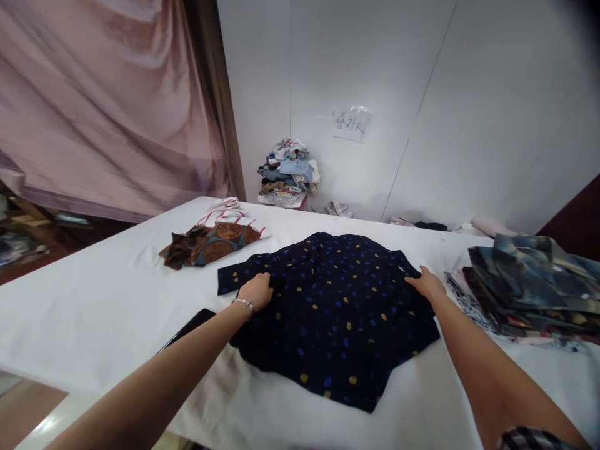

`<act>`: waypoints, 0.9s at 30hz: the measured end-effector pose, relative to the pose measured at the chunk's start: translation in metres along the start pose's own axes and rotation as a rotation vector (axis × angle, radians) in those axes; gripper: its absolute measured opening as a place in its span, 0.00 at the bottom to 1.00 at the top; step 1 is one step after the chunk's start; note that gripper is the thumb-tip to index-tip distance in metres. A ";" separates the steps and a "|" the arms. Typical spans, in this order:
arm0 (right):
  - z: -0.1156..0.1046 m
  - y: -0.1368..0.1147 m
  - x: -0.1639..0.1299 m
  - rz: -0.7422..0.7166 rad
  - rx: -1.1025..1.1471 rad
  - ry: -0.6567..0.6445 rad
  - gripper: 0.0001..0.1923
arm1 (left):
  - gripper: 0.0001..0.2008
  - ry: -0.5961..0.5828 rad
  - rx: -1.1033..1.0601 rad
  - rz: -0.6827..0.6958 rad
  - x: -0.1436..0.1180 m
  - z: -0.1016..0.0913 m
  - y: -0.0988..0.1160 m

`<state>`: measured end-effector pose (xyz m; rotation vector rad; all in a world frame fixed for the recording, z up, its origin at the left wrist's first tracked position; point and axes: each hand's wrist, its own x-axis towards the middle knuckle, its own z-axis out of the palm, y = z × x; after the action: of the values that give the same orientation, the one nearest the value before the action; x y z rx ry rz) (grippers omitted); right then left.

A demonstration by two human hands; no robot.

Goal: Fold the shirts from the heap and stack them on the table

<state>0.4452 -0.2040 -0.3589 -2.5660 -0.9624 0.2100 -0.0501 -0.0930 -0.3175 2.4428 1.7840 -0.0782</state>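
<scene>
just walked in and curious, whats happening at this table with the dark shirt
A person stands at a white-covered table with both bare hands flat on a dark navy dotted garment spread out on it. The left hand presses near one sleeve, the right hand rests on the opposite edge. A brown patterned cloth lies further back on the left, and a stack of folded dark clothes sits to the right. More clothes are piled by the wall.

I stand at a table with a white cover. Ahead is a white wall bearing a paper note. A pink curtain hangs left.
</scene>
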 end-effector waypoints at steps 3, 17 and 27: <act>0.001 0.001 0.001 -0.060 0.152 0.050 0.29 | 0.14 0.012 0.034 0.103 0.005 -0.011 0.001; -0.015 0.062 -0.056 -0.137 0.259 0.291 0.22 | 0.19 0.337 0.060 0.217 0.114 -0.069 0.004; 0.012 -0.027 -0.222 -1.128 0.209 -0.297 0.18 | 0.10 0.210 -0.229 0.880 -0.022 0.029 0.016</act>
<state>0.2590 -0.3278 -0.3582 -1.4949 -2.1620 0.3284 -0.0412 -0.1218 -0.3430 2.8680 0.5718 0.4403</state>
